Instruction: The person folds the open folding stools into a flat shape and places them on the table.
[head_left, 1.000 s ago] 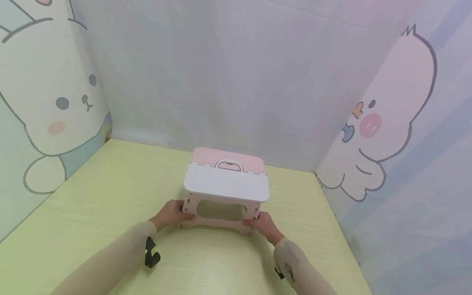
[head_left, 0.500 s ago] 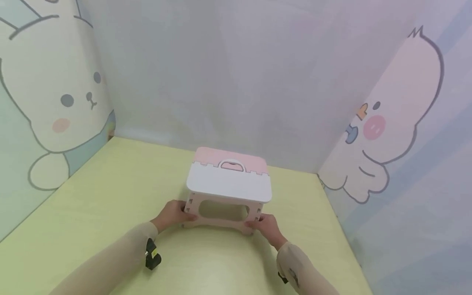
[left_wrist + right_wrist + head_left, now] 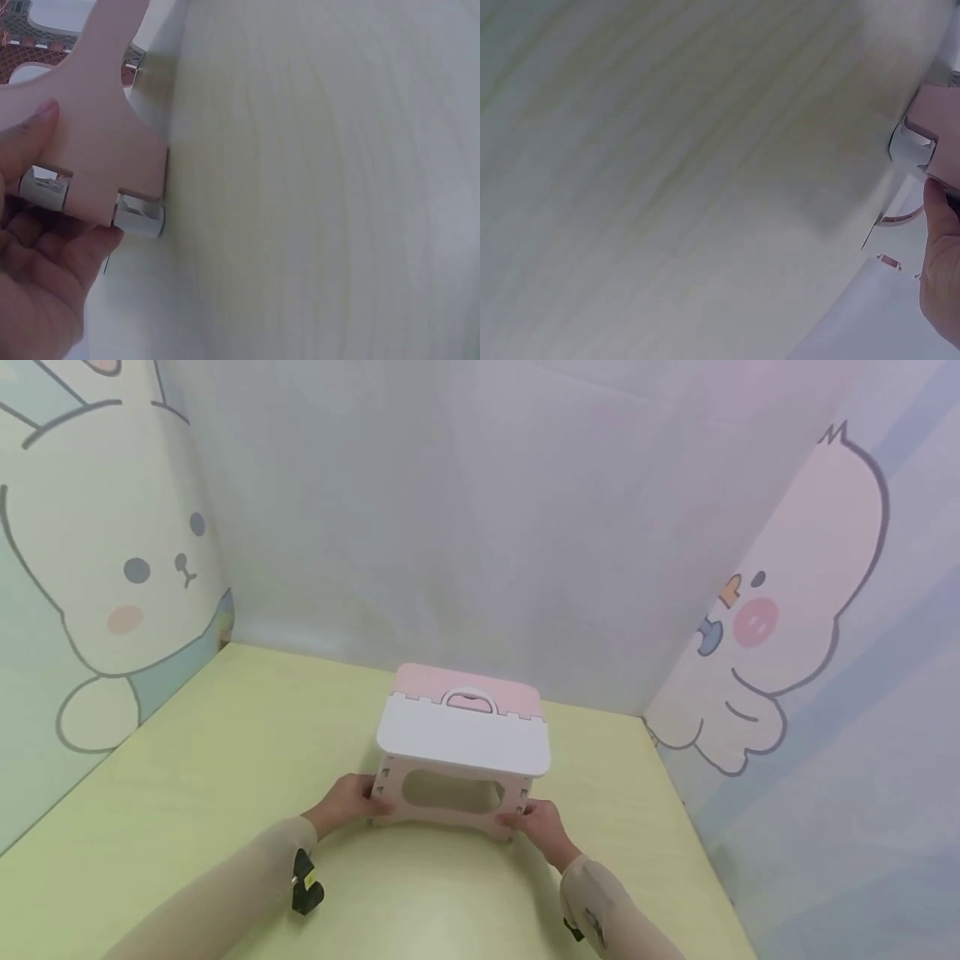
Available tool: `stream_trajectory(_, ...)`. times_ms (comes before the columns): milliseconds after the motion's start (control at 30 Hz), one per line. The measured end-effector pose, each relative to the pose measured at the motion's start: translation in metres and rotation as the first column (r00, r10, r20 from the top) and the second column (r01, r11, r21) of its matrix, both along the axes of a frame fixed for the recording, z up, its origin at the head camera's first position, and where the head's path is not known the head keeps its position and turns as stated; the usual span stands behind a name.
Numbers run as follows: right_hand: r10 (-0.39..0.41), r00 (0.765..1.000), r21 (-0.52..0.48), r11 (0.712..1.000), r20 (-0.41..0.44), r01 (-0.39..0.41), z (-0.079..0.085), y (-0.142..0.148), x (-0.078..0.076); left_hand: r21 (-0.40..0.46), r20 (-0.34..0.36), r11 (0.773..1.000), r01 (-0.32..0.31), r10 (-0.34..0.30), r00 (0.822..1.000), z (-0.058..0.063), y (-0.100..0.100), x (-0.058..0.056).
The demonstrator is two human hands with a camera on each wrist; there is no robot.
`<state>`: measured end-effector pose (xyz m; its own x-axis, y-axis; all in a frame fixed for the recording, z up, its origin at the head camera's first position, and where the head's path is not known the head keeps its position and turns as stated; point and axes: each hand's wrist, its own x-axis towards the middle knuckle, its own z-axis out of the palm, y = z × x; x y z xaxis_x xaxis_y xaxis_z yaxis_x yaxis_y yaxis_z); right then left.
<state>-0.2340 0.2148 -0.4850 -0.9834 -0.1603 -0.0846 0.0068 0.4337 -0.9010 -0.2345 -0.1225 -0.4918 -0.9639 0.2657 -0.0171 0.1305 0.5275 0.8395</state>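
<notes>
A small pink-and-white folding stool (image 3: 463,739) stands unfolded on the table, with a white arched handle across its top. My left hand (image 3: 349,802) grips the stool's left side low down, thumb on the pink front panel. In the left wrist view, the thumb of the left hand (image 3: 41,285) lies on the pink leg panel (image 3: 97,135), fingers behind its white hinges. On the other side, my right hand (image 3: 546,828) holds the lower right edge, thumb in front. The right wrist view catches only part of the right hand (image 3: 941,274) at the pink leg (image 3: 946,142).
The pale yellow table (image 3: 420,893) extends around the stool. Behind it hangs a plain pale curtain (image 3: 465,527). Side curtains carry a rabbit print (image 3: 112,543) on the left and a chick print (image 3: 810,560) on the right. A black strap clip (image 3: 306,883) sits at the left sleeve.
The head view shifts slightly. Both hands keep their hold on the stool, and it stays in the same place on the table.
</notes>
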Motion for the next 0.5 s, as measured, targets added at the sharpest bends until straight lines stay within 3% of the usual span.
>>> stream_trajectory(500,0.024,1.000,0.026,0.999,-0.010,-0.024,-0.0010,0.0014,0.0024,0.030,-0.027,0.999,-0.026,0.027,0.999,-0.0037,0.0014,0.0024)
